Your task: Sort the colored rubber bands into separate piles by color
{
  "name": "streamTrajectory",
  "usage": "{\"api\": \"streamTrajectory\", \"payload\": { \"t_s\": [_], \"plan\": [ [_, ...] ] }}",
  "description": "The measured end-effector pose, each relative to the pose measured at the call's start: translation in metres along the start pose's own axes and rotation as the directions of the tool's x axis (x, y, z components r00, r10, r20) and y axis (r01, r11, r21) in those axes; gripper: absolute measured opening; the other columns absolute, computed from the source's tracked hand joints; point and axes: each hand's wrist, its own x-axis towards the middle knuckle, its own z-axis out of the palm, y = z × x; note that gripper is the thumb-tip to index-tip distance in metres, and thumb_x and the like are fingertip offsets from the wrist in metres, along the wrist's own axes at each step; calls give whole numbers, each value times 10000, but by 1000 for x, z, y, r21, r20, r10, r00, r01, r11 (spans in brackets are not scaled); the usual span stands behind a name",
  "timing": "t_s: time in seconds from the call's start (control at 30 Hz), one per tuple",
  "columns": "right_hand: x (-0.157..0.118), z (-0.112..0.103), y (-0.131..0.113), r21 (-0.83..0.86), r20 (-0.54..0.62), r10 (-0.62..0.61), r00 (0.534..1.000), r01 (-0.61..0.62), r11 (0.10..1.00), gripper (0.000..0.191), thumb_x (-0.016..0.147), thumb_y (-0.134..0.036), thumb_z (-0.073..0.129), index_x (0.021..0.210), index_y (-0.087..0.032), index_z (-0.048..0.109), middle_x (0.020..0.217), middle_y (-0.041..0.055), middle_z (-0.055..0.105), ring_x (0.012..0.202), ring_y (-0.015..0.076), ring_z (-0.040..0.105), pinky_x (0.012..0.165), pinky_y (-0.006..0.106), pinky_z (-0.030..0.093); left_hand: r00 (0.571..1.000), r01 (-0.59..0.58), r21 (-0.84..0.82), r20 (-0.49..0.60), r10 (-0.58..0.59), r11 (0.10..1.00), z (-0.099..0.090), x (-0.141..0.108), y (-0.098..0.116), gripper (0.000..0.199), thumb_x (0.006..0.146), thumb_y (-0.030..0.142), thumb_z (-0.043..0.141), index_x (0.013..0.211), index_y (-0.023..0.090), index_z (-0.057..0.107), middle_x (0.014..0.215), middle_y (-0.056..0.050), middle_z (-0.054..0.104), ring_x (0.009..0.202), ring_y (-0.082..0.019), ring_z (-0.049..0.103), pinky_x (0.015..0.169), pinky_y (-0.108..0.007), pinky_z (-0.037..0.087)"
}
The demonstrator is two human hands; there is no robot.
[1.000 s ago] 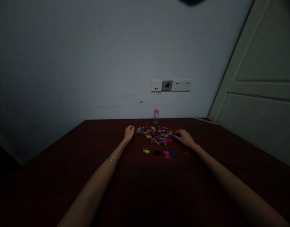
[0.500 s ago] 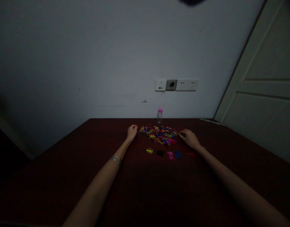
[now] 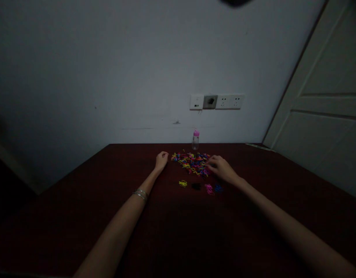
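Note:
A loose heap of small multicoloured rubber bands [image 3: 192,162] lies on the dark red table. My left hand [image 3: 162,159] rests just left of the heap, its fingers curled in; whatever they hold, if anything, is hidden. Over the heap's right side reaches my right hand [image 3: 222,168], thumb and fingertips drawn together among the bands. What sits between those fingertips is too small and dark to tell. In front of the heap lie sorted little groups: yellow bands [image 3: 183,183], black bands [image 3: 196,186], pink bands [image 3: 209,189] and blue bands [image 3: 218,188].
A small clear bottle with a pink cap [image 3: 195,140] stands behind the heap near the wall. Sockets and switches [image 3: 217,102] are set in the wall above it. A pale panelled door [image 3: 325,104] is at the right. The light is dim.
My right hand has moved left, from beside the heap to over its right part. The small red group at the right is now hidden by my right arm. My left hand stays put.

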Motion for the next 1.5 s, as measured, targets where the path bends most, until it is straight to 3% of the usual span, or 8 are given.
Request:
{"api": "streamTrajectory", "payload": {
  "t_s": [0.2,0.47,0.6,0.77,0.93,1.03,1.17,1.5],
  "plan": [
    [-4,17,-66,153,131,-222,966,201,968,178,848,-273,507,826,-194,665,901,67,593,864,181,516,775,315,420,1000,-2,5,7,2,1000,1,0,-2,204,749,199,436,798,115,615,491,35,480,483,-97,466,518,-191,358],
    [-4,24,-73,185,189,-263,946,229,956,187,842,-266,520,948,-203,661,947,70,596,912,188,520,815,338,419,1000,-8,20,11,8,1000,1,0,-3,215,750,183,433,824,110,620,503,31,489,494,-94,476,531,-188,373],
    [0,13,-48,214,111,-220,969,193,958,214,840,-285,515,980,-208,657,943,70,611,905,187,543,810,332,436,1000,-7,69,30,5,998,1,0,-2,217,735,153,448,851,109,626,538,21,522,522,-96,496,548,-190,387],
    [-1,-4,16,125,-67,11,998,-3,992,256,835,-326,485,968,-199,663,941,71,642,903,203,571,820,347,440,999,-27,194,37,20,981,2,0,0,208,692,124,508,857,119,634,610,6,553,575,-98,505,560,-188,381],
    [-24,-7,86,54,-204,271,941,-265,963,290,805,-317,464,933,-162,673,957,93,669,893,213,603,836,339,448,995,-91,253,71,76,963,4,-1,-1,216,691,150,533,882,121,632,614,13,544,570,-96,481,536,-189,352],
    [-41,-1,114,41,-192,381,904,-380,924,332,792,-319,444,937,-132,677,981,112,678,913,230,617,847,342,449,993,-102,268,86,82,958,5,0,-3,212,691,204,570,873,123,642,618,10,553,563,-97,480,522,-193,340],
    [-49,5,128,68,-152,463,873,-458,886,359,775,-334,439,946,-133,682,952,103,692,893,237,632,818,338,464,988,-120,322,133,81,939,6,2,-5,209,700,268,596,840,131,669,649,-14,588,584,-105,503,532,-199,340],
    [-47,1,118,92,-91,518,851,-510,855,321,753,-328,472,909,-157,694,955,84,697,912,236,632,826,330,463,976,-163,491,208,66,856,4,0,-1,173,716,242,575,816,152,684,756,-54,656,667,-134,560,579,-208,362]
  ]
}}
